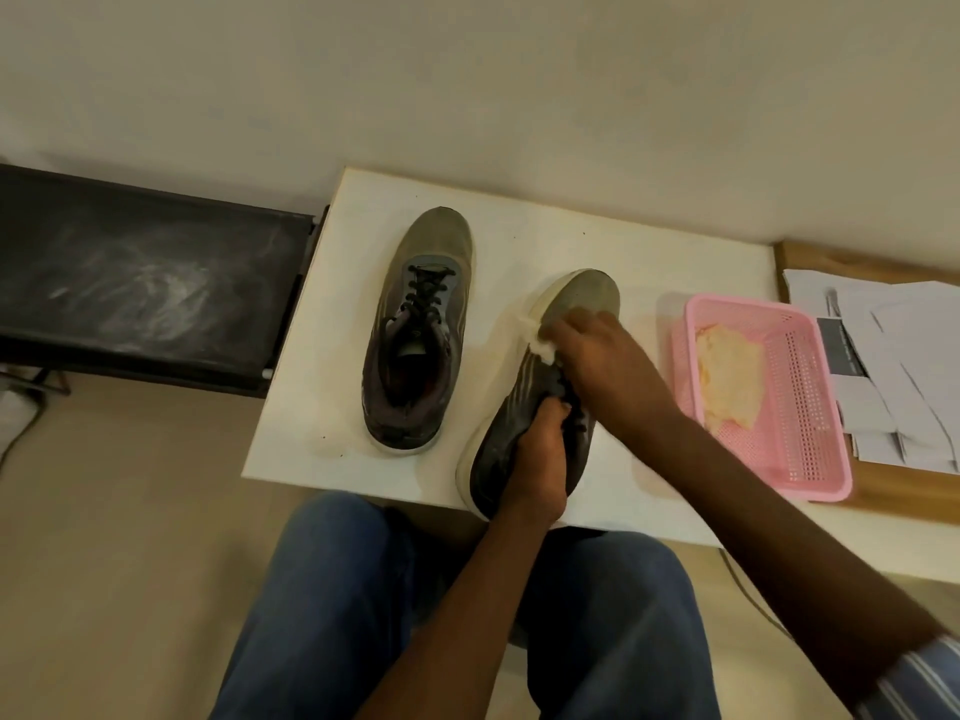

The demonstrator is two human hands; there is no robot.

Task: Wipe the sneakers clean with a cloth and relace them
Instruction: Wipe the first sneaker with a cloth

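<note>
Now: wiping the near sneaker at the toe

Up front on the white bench point(322, 356), two sneakers side by side. Far-left sneaker point(418, 330) flat on its sole, toe pointing away, black laces threaded through the eyelets, opening upward. Near sneaker point(535, 392) tipped onto its side, pale sole edge facing left, heel hanging just past the bench's near edge.

Left hand point(537, 459) wrapped around the heel and collar of the near sneaker, fingers curled shut on the dark upper, thumb tucked at the opening. Right hand point(592, 350) closed over a white cloth point(537, 345), pressing it against the sneaker where the grey toe cap meets the sole; only a small bunch of cloth peeking out from under the fingers. Laces of this shoe mostly hidden by the two hands, so impossible to say how they are threaded.

To the right, touching nothing of the shoes: a pink plastic basket point(800, 449) with perforated walls, holding a crumpled yellowish rag point(732, 376). Beyond the basket, a spread of white papers point(893, 356) on a wooden surface. Off to the left, a dark scuffed shelf point(140, 283) butting against the bench. Below, blue-jeaned knees point(322, 605), and a striped sleeve point(914, 678) at the lower right corner.
</note>
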